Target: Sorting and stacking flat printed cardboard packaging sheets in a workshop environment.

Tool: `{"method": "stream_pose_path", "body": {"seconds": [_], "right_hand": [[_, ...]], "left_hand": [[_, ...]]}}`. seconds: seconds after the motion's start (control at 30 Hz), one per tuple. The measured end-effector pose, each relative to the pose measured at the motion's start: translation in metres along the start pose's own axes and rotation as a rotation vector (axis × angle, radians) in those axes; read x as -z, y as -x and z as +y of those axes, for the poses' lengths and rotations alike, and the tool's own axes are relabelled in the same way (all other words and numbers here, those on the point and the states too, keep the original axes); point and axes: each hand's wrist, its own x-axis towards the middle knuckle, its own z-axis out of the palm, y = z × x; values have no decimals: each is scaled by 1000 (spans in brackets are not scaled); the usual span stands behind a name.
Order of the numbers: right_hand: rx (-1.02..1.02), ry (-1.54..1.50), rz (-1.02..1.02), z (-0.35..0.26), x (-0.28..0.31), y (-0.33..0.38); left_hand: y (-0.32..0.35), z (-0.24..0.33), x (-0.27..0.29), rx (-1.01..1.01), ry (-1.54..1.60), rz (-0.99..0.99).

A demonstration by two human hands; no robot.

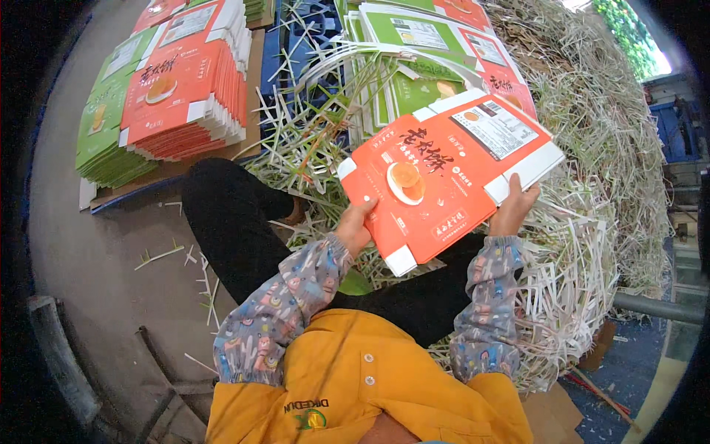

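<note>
Carton blank: a flat orange printed carton blank (444, 177), white tabs along its edges, is being held up tilted over the person's lap, in front of the heap of paper trimmings (592, 222).
Left hand: the left hand (355, 226) is gripping the blank's lower left edge, thumb lying on the printed face, fingers closing underneath out of sight.
Right hand: the right hand (514, 207) is pinching the lower right edge beside a white tab, its fingers (526, 186) curling over the face.
How it is handling: I judge it light and thin, stiff enough to be staying flat between two hands, yet likely to be bending along its creases; the glossy face looks slippery.
Where to hold: opposite edges, as now, seem best, keeping off the small tabs, which would be folding or tearing easily.
Nearby: a stack of orange blanks (185, 89) is sitting on the floor (96, 266) to the left, beside green blanks (100, 133); more green blanks (414, 81) are lying behind.
</note>
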Motion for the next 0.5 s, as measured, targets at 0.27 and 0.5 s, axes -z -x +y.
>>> {"method": "stream_pose_path", "body": {"seconds": [0.27, 0.5], "right_hand": [[10, -322, -64, -44, -12, 40], [-212, -659, -87, -3, -25, 14]], "left_hand": [[47, 74, -65, -567, -233, -171], [65, 98, -97, -755, -526, -256]]}}
